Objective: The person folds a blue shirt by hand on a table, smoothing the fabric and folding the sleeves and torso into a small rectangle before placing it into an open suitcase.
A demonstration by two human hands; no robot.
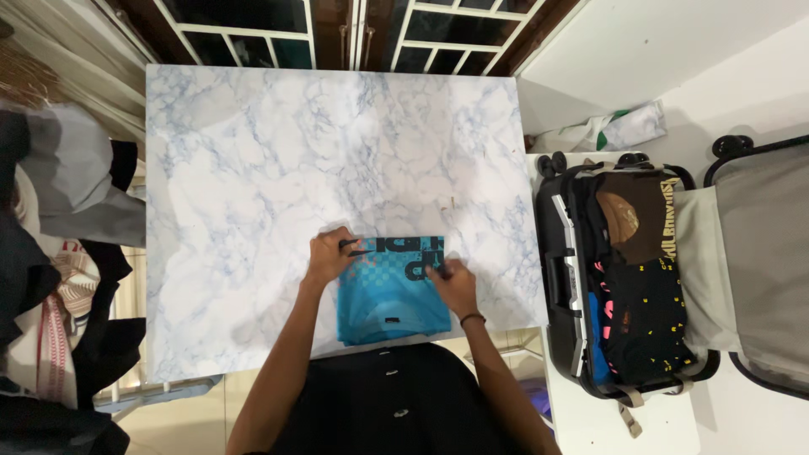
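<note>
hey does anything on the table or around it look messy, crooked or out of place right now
Nothing stands out. The folded blue t-shirt lies square on the marble table under the left hand and right hand. The open suitcase alongside is packed neatly.
</note>
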